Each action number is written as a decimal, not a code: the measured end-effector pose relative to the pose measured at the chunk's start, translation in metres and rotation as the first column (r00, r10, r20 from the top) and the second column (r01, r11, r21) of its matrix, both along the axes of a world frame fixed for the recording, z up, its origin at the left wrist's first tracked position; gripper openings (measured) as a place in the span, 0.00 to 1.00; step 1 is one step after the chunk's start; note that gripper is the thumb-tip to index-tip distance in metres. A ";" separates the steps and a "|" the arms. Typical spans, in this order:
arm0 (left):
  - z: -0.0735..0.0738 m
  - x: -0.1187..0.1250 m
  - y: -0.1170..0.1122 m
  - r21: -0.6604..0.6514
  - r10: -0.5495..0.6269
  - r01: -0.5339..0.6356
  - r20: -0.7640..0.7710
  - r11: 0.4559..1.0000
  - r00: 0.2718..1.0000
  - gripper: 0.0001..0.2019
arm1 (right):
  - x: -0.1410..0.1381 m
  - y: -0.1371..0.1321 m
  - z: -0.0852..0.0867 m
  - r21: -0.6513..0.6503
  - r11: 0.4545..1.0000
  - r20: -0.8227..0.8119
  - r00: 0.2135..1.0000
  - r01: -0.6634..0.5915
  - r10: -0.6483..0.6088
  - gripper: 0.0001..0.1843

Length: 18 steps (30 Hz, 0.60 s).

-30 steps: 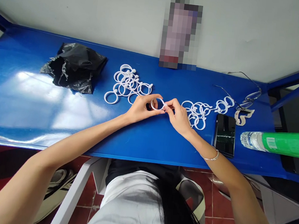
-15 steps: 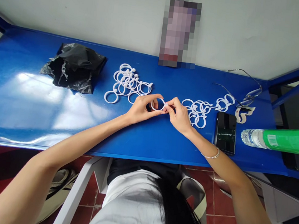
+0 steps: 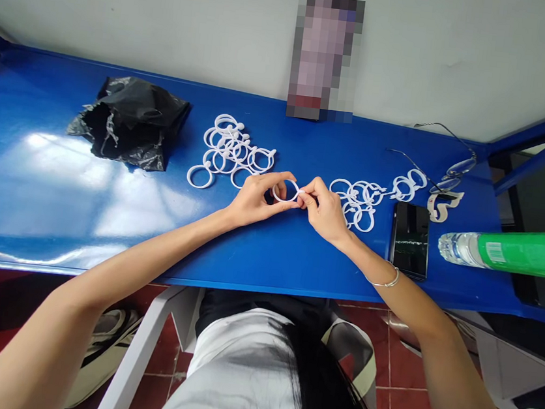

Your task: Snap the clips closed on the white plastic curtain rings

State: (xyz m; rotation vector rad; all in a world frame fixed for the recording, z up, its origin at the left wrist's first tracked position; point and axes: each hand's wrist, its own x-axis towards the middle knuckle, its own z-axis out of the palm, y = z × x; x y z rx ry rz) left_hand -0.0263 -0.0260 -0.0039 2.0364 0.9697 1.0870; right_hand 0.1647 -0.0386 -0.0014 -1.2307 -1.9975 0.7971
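Between my two hands, just above the blue table (image 3: 228,252), is a white plastic ring (image 3: 285,200). My left hand (image 3: 256,196) curls around its left side, with thumb and fingers closed on the rim. At the ring's right edge, my right hand (image 3: 322,209) pinches the small end; the fingertips hide what sits there. Left of my hands lies a loose pile of white rings (image 3: 227,147) with small round knobs. A second group of white rings (image 3: 364,202) rests just right of my right hand, partly behind it.
A crumpled black plastic bag (image 3: 137,117) sits at the left. Toward the right are eyeglasses (image 3: 460,167), a curled white strip (image 3: 443,207), a black phone (image 3: 411,240) and a bottle with a green label (image 3: 527,252). A blurred-out upright item (image 3: 321,59) stands against the wall.
The camera view has shifted slightly. Both hands keep the same hold on the ring, and the right fingertips have moved only a little at its edge.
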 end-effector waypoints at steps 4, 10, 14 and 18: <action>-0.002 0.000 -0.001 0.041 0.014 -0.013 -0.016 0.999 1.000 0.21 | 0.000 0.000 0.000 0.018 1.000 0.021 1.000 0.010 -0.011 0.10; -0.004 -0.002 0.000 0.195 0.098 -0.068 -0.146 0.978 0.984 0.19 | 0.001 0.001 0.006 0.191 0.982 0.231 0.971 0.015 -0.060 0.11; -0.002 -0.008 0.007 0.290 0.202 -0.120 -0.274 0.950 0.940 0.19 | 0.009 0.006 0.018 0.312 0.950 0.469 0.868 0.014 -0.167 0.13; 0.001 -0.017 0.019 0.304 0.343 -0.235 -0.374 0.923 0.862 0.17 | 0.027 0.016 0.036 0.334 0.940 0.576 0.776 0.064 -0.257 0.13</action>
